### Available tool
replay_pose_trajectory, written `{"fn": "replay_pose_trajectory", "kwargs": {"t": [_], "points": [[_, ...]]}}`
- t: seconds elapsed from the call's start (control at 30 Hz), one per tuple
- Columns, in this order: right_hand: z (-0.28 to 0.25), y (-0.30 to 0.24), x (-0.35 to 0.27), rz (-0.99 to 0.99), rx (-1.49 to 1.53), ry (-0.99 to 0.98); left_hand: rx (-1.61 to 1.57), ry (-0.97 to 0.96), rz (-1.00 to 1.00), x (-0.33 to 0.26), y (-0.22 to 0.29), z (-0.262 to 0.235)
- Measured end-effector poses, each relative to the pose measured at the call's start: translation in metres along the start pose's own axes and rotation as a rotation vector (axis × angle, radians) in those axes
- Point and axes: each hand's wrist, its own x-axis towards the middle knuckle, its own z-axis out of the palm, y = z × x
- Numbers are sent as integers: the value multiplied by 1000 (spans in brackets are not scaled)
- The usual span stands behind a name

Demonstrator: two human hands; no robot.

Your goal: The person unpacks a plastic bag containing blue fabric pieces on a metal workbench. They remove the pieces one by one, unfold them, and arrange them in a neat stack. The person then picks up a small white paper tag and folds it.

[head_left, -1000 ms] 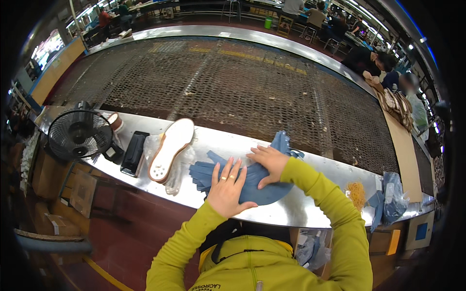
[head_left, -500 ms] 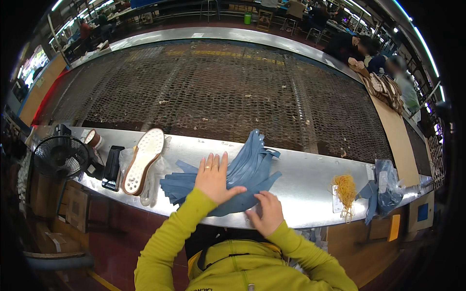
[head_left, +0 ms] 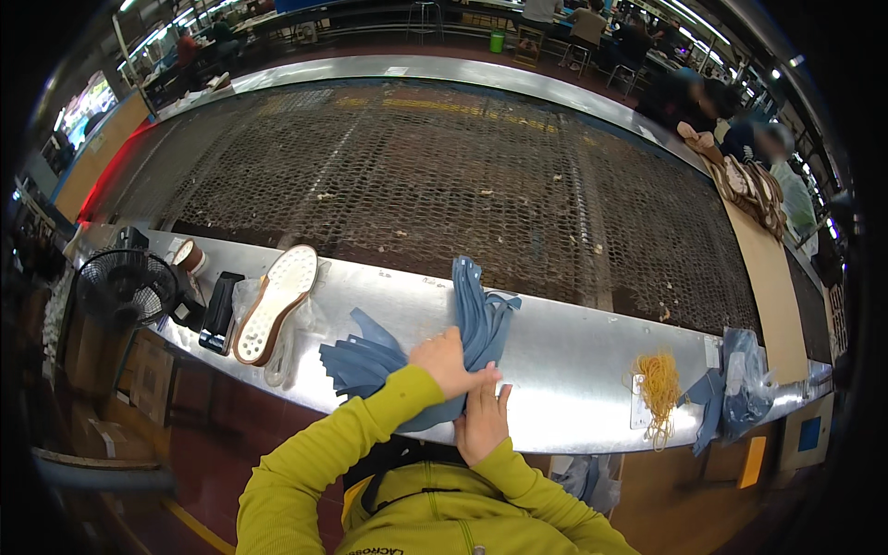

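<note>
1. From my remote seat I see two bare hands meeting at one bundle of blue strips (head_left: 483,326). The left hand (head_left: 444,363) lies across its middle with fingers bent; their tips are hidden, so I cannot tell whether it is closed around the strips.
2. The right hand (head_left: 483,421) is open, fingers mostly straight and pointing away from the body, touching the bundle's right side beside the left thumb.
3. The bundle lies on the metal table (head_left: 573,370) before the body, its ends fanned out to the left and pointing to the far edge. The strips overlap too much for me to count.
4. Left of it I count one white, brown-edged shoe sole (head_left: 277,301) lying on clear plastic, one black oblong case (head_left: 222,313), one small brown-and-white piece (head_left: 190,256) and one black fan (head_left: 128,287).
5. Well to the right: one tangle of yellow bands (head_left: 658,381), one loose blue piece (head_left: 710,398) and one clear bag (head_left: 746,370).
</note>
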Motion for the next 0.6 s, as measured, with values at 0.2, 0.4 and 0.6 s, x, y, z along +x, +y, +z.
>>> {"fn": "replay_pose_trajectory", "kwargs": {"t": [0.2,0.4,0.6], "points": [[-20,33,1,-139,160,-133,64,23,98,-19,12,7],[-31,42,-10,3,1121,-61,-43,-84,-21,-13,10,9],[-30,29,6,60,1632,232,-334,157,84,-11,-2,4]]}}
